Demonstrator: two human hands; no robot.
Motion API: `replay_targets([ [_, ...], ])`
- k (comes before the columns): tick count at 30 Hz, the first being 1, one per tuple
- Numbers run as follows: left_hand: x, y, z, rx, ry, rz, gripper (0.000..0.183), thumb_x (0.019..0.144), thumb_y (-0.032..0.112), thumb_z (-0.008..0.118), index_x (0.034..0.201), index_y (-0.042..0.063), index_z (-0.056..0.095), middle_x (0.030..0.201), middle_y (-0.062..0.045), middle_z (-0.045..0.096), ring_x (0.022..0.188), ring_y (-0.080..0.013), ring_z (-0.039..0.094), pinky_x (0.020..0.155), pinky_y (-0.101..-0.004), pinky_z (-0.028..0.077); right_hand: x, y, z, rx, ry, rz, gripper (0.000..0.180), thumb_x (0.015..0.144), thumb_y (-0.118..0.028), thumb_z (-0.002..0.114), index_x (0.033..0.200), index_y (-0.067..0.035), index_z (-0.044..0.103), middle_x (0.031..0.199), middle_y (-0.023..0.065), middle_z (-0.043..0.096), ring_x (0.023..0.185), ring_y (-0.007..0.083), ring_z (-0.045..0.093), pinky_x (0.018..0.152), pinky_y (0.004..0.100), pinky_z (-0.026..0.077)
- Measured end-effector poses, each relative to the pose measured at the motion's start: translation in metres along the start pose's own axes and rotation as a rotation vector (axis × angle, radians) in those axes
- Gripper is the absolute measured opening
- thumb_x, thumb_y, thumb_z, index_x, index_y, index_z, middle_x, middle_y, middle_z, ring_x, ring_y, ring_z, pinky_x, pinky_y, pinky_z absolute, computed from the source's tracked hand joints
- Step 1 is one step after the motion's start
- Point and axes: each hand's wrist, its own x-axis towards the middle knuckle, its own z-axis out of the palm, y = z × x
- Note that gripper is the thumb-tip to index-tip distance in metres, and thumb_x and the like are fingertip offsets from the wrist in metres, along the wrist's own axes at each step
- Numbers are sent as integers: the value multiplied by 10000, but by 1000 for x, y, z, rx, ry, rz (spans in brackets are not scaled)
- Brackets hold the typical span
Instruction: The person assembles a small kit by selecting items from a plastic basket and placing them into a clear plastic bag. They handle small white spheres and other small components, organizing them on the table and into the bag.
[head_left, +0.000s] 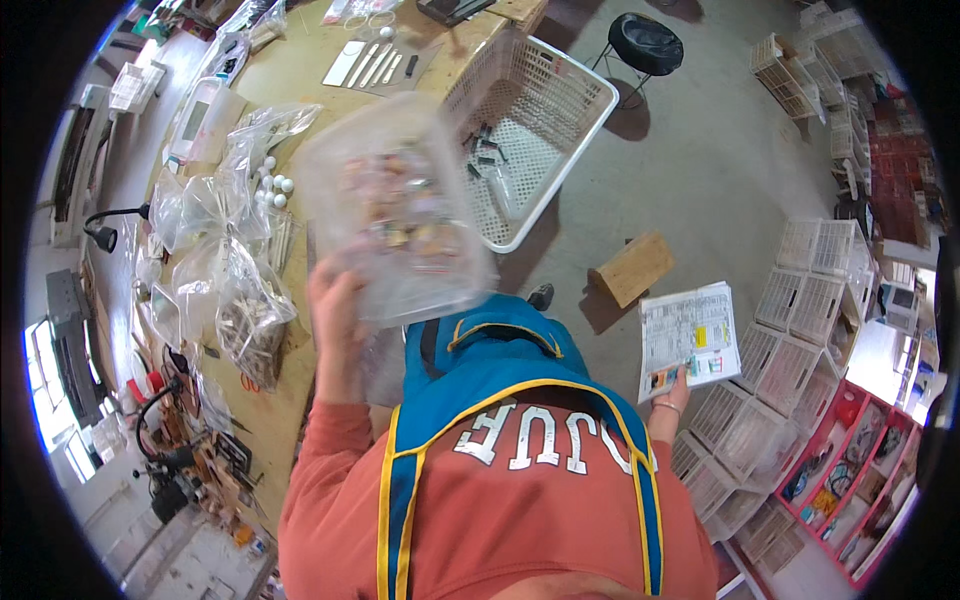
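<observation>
My left hand (337, 296) grips the near left edge of a translucent plastic tub (420, 289), which is blurred by motion. Small mixed pieces (405, 199), perhaps in little bags, show inside it, too blurred to name. The tub is held up in front of me, beside the workbench (296, 379). Out to the right, my right hand (675, 394) holds a stack of printed papers (686, 330) by its lower edge. A yellow mark and small pictures show on the top sheet. A large white perforated plastic crate (551, 184), with several small dark items (487, 150) inside, stands just beyond the tub.
On the bench lie clear plastic bags (255, 315), white balls (279, 184), orange-handled scissors (250, 383) and pale strips on a board (375, 64). A wooden block (634, 266) and a black stool (645, 45) stand on the floor. Stacked white crates (795, 315) line the right side.
</observation>
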Motion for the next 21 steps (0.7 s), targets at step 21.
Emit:
replay_targets([
  [21,64,-45,533,-198,-601,-521,256,784,-25,536,1005,-68,658,1013,-125,708,851,-189,678,756,-321,579,115,-136,12,213,344,-153,491,981,-101,650,1438,-15,491,1344,188,608,1121,355,656,891,534,586],
])
